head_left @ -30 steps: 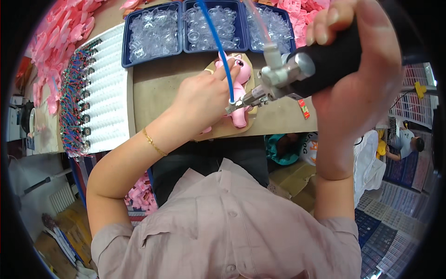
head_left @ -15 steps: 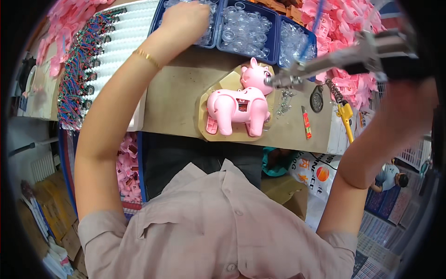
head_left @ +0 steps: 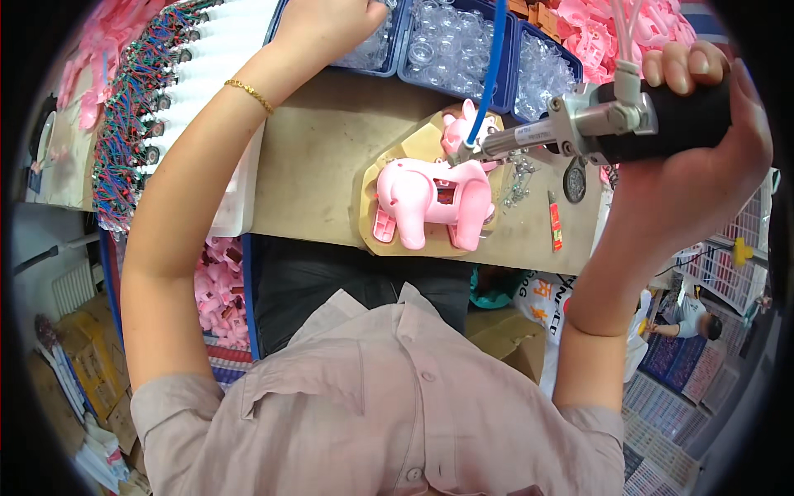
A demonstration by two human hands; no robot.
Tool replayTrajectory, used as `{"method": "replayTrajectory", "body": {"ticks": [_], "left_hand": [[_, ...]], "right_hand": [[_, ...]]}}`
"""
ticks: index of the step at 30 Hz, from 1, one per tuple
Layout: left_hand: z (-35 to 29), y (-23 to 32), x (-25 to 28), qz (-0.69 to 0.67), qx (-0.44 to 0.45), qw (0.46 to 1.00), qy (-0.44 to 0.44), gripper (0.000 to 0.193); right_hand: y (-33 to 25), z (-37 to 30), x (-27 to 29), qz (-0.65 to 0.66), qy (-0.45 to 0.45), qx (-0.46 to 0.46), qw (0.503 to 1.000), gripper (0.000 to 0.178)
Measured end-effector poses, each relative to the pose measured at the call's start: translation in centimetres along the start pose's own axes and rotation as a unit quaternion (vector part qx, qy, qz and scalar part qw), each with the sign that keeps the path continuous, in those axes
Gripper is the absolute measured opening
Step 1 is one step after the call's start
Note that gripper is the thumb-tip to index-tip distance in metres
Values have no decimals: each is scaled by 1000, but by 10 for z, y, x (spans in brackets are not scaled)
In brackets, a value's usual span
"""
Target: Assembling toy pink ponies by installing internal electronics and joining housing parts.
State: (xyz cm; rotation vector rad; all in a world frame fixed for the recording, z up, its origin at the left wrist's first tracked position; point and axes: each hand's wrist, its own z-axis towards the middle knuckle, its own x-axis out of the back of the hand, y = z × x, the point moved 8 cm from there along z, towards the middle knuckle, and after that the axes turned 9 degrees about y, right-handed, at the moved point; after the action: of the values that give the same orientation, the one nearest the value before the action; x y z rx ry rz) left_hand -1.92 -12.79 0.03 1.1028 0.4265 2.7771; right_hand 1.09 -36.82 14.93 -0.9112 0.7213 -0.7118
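Observation:
A pink four-legged toy, with an opening in its side, lies in a tan cradle on the table. Its head points away from me. My right hand is wrapped round the black grip of a power screwdriver, whose metal nose reaches over the toy's neck. That nose hides part of the head; contact cannot be made out. My left hand is over a blue bin of clear plastic parts at the top edge. Its fingers are mostly out of view.
Clear round parts fill the middle bin. Small screws, a black oval piece and a red-and-green cutter lie right of the cradle. White trays with wired parts stand left. A blue hose hangs near the toy.
The screwdriver in my right hand has swung into clearer view, its nose now over the toy's neck. My left hand has shifted slightly up, toward the top edge. The whole view has shifted a little.

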Motion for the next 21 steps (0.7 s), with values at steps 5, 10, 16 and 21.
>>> {"method": "replayTrajectory", "body": {"ticks": [5, 10, 16, 21], "left_hand": [[11, -10, 11, -282, 37, 959, 1, 22], [-14, 1, 22, -303, 154, 932, -126, 18], [-98, 25, 74, -379, 240, 881, -149, 25], [-157, 115, 119, -303, -62, 944, -111, 12]], "right_hand": [[8, 12, -5, 33, 48, -37, 998, 19], [-217, 100, 351, 10, 48, -13, 999, 20], [-17, 38, 47, 69, 12, -32, 997, 21], [-9, 8, -17, 71, -6, -35, 997, 21]]}}
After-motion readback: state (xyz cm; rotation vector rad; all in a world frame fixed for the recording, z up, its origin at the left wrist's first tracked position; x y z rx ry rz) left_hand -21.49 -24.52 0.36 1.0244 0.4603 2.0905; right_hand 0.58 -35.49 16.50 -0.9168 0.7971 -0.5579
